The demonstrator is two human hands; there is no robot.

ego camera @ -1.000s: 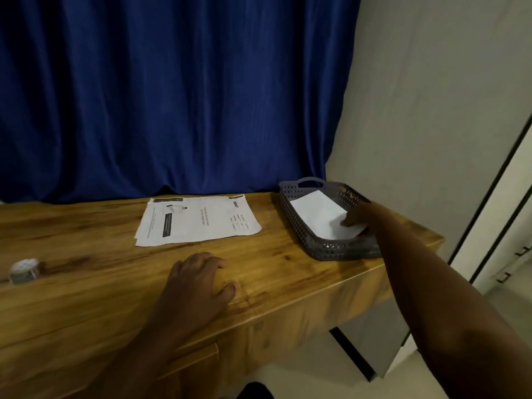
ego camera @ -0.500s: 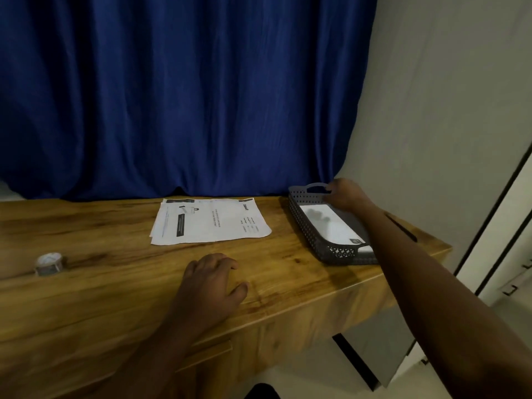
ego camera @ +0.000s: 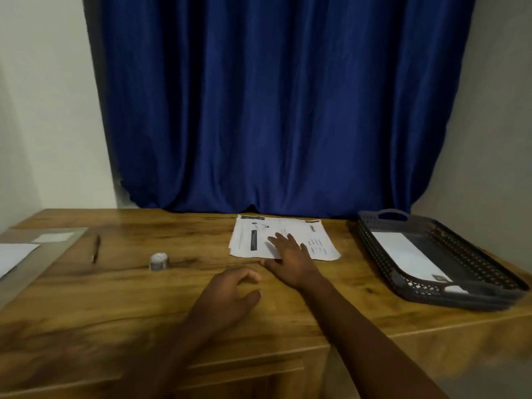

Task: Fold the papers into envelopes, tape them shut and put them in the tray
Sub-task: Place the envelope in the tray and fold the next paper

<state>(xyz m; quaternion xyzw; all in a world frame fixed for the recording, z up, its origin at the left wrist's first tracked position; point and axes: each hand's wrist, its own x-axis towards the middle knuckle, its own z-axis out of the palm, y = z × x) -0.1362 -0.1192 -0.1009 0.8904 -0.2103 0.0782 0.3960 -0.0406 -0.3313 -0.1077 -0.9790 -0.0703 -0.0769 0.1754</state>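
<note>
Two hands are in view over one wooden desk (ego camera: 288, 318), which carries everything else. One dark slatted tray (ego camera: 495, 254) stands at the desk's right end and holds one finished white envelope (ego camera: 408, 256), lying flat along its floor. One small stack of printed papers (ego camera: 316, 237) lies at the back centre, near the curtain (ego camera: 273, 110); the sheet count cannot be read, though offset edges suggest more than one. One further white sheet (ego camera: 14, 254) shows at the far left edge, cut off by the frame. One pen (ego camera: 96, 249) and one roll of tape (ego camera: 158, 261) lie left of centre, apart from each other and well apart from the stack.

Right hand (ego camera: 290, 262): fingers spread, laid flat on the near part of the stack, holding nothing. Left hand (ego camera: 230, 295): loosely curled, empty, resting on bare wood just beside the right wrist.

Assessment: the step in hand appears to be taking the next sheet for folding. Recommended practice is to slide only the top sheet toward the near edge with flat fingertips while the left hand comes up to pin the remainder, so the stack does not fan out. Risk: two sheets dragging together. The tape lies within the left hand's reach for sealing.
</note>
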